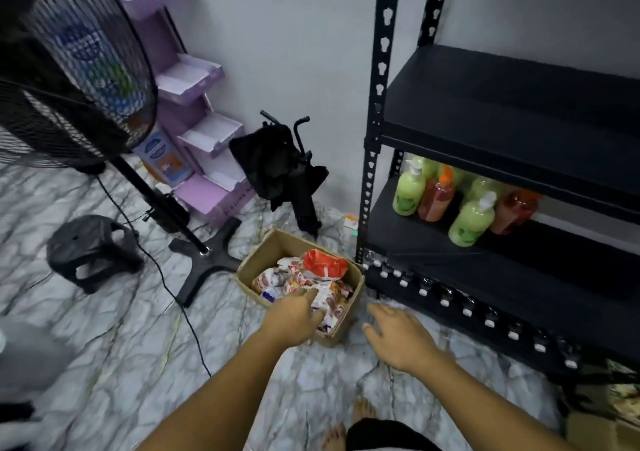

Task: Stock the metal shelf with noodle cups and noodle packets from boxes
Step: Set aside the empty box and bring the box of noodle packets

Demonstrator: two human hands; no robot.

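Now your left hand dips among white-and-red noodle packets in the brown cardboard box on the grey-veined marble floor, grip unclear; your right hand hovers spread-fingered, empty, beside the black metal shelf.

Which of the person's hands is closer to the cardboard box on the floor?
Left. The left hand reaches into the cardboard box, onto the noodle packets; the right hand hovers open beside it, over the floor.

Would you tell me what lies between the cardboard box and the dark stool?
Between box and stool, the head view shows the fan's black base and a cable.
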